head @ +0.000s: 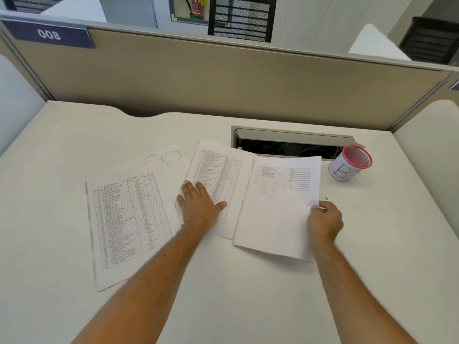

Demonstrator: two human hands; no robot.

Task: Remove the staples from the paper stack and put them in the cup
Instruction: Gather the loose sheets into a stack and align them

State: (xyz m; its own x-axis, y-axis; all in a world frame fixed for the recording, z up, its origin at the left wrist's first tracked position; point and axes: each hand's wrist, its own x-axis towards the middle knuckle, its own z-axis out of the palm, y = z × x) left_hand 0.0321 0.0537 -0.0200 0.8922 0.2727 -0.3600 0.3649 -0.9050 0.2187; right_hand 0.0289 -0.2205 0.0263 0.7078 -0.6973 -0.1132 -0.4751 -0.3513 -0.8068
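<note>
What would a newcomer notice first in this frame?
Two bare forearms reach in from the bottom edge. The left hand presses flat on a printed sheet at desk centre, while the right hand pinches the edge of a lifted page. At far right stands a red-rimmed mesh cup, beside an open cable hatch.

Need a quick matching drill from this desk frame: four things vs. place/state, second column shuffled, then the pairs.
1. left hand
2. right hand
3. cup
4. cable hatch

A. open, wires showing inside
B. pinches the edge of the right-most sheet
C. lies flat on the middle sheet
D. stands at the far right, pink rim, letter B on its wrap

Pairs: 1-C, 2-B, 3-D, 4-A
</note>
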